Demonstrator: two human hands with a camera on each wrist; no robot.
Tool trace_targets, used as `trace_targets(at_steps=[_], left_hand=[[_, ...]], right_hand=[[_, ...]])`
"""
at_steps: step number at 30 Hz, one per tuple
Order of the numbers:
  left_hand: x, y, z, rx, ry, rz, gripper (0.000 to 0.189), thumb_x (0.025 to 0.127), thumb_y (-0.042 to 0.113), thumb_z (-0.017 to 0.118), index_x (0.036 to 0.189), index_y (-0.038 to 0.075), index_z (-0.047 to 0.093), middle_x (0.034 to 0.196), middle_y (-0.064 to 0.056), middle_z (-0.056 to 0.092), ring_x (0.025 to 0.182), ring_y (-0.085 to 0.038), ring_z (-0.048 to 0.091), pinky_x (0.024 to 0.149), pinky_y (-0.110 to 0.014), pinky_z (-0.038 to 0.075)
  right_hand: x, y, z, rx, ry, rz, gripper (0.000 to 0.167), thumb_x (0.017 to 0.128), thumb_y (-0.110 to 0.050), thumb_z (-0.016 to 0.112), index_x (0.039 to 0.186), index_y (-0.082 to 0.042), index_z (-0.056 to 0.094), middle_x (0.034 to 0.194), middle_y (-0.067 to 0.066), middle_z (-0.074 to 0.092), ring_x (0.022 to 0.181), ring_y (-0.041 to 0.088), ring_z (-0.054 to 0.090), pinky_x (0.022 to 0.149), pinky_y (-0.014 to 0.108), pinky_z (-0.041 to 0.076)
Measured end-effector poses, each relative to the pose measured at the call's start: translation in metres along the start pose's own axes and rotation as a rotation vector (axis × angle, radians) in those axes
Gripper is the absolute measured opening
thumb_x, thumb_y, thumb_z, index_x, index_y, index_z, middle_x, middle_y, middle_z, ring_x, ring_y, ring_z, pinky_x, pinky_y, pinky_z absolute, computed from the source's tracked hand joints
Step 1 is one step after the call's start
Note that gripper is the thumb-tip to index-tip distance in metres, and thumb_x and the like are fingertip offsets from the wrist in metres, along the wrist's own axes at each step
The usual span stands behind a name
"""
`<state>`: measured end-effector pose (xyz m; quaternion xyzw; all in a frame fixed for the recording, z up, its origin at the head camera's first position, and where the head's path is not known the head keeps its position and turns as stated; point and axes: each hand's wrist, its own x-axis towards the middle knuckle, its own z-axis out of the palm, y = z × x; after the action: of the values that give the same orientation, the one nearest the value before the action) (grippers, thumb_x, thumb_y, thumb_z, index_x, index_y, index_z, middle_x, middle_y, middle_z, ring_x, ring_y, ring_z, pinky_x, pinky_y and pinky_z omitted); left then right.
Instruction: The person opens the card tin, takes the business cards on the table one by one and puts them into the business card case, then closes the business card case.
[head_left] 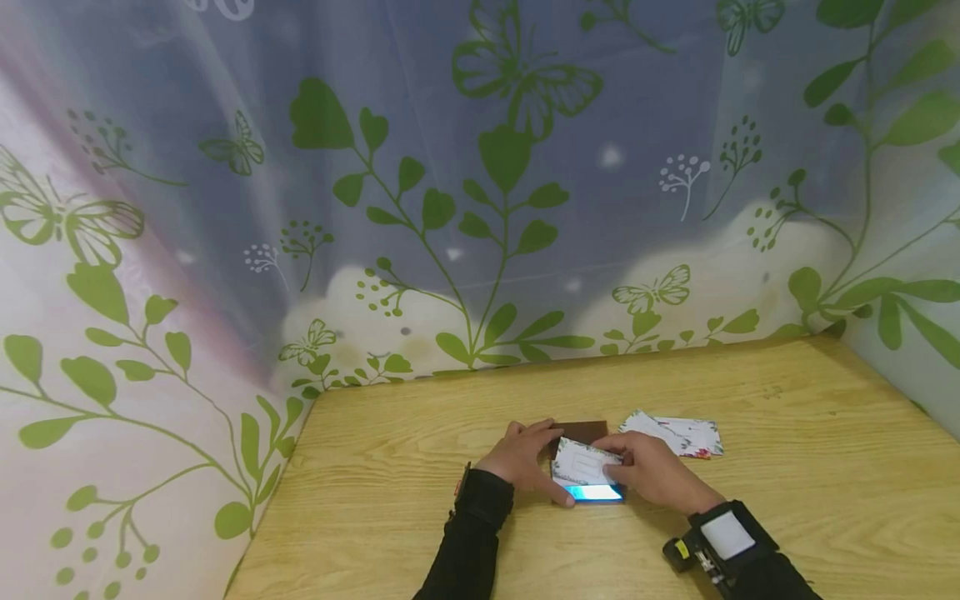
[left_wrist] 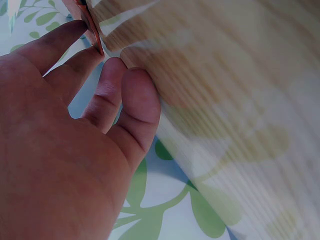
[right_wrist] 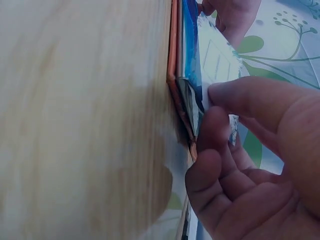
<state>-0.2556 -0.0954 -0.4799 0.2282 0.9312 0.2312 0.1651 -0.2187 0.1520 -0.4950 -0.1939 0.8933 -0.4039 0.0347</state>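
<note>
A brown-covered card holder (head_left: 581,431) lies open on the table, a shiny blue strip (head_left: 594,493) showing along its near edge. Over its pages lies a white card (head_left: 581,461) with a leafy border and a printed frame. My right hand (head_left: 660,468) pinches this card at its right side between thumb and fingers; in the right wrist view the card (right_wrist: 216,62) stands slightly away from the blue layer. My left hand (head_left: 519,457) holds the card holder's left side, fingers at the brown flap and thumb at the near corner. In the left wrist view fingertips meet the brown edge (left_wrist: 92,32).
Several white floral cards (head_left: 686,435) lie overlapping on the wooden table (head_left: 390,467), just beyond my right hand. A leaf-and-butterfly patterned curtain (head_left: 420,275) hangs along the table's back and sides.
</note>
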Motion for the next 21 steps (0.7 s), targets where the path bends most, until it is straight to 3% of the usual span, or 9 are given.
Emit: trace_targets(at_steps=[6, 13, 21], left_hand=[[-0.0008, 0.0006, -0.0004, -0.013, -0.006, 0.001, 0.106, 0.070, 0.048, 0.096, 0.159, 0.024, 0.044, 0.168, 0.005, 0.030, 0.113, -0.013, 0.036, 0.096, -0.033, 0.047], [-0.0003, 0.0011, -0.0007, -0.017, -0.008, -0.014, 0.106, 0.069, 0.049, 0.096, 0.159, 0.025, 0.044, 0.168, 0.006, 0.030, 0.114, -0.013, 0.036, 0.095, -0.033, 0.047], [-0.0016, 0.0011, -0.0017, -0.032, -0.014, -0.008, 0.106, 0.070, 0.047, 0.096, 0.160, 0.025, 0.044, 0.169, 0.005, 0.029, 0.113, -0.013, 0.035, 0.094, -0.033, 0.048]], right_hand=[[-0.0009, 0.0014, -0.0010, -0.004, -0.038, -0.030, 0.034, 0.094, -0.006, 0.073, 0.128, -0.004, 0.072, 0.097, 0.000, 0.064, 0.069, 0.010, 0.049, 0.057, 0.027, 0.041], [-0.0006, 0.0039, -0.0012, 0.007, -0.062, -0.059, 0.035, 0.095, -0.008, 0.073, 0.130, -0.004, 0.072, 0.099, -0.001, 0.065, 0.065, 0.008, 0.048, 0.054, 0.025, 0.041], [0.0001, 0.0031, -0.0014, 0.004, -0.051, -0.092, 0.036, 0.096, -0.002, 0.069, 0.132, 0.000, 0.070, 0.081, -0.004, 0.053, 0.059, 0.006, 0.044, 0.052, 0.025, 0.039]])
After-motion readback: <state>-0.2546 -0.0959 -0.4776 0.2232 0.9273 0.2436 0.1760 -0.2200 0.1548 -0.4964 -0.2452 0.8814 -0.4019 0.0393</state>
